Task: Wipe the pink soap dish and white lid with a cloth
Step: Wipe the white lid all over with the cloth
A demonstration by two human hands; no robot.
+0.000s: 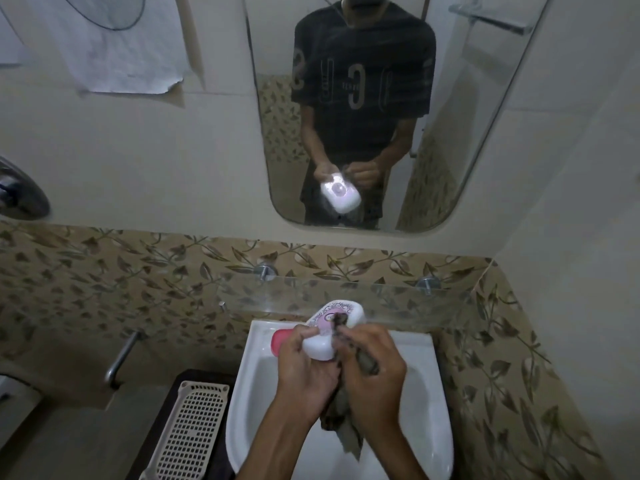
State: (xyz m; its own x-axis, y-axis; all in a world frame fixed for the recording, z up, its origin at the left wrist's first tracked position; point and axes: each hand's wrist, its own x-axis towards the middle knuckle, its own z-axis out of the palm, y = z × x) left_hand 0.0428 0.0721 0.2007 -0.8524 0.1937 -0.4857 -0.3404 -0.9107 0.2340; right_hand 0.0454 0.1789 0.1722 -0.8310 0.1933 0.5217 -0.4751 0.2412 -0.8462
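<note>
My left hand (304, 368) grips the white lid (337, 322), which has a pink patterned top and is held tilted above the white sink (429, 410). A dark grey cloth (341, 420) is bunched in my right hand (375, 372) and pressed against the lid's right side; its tail hangs down between my wrists. The pink soap dish (280, 341) lies on the sink's back left rim, partly hidden behind my left hand.
A glass shelf (415, 299) spans the wall just behind the sink. A mirror (467, 133) above reflects a person holding the lid. A white perforated basket (194, 434) sits left of the sink, near a metal handle (121, 358).
</note>
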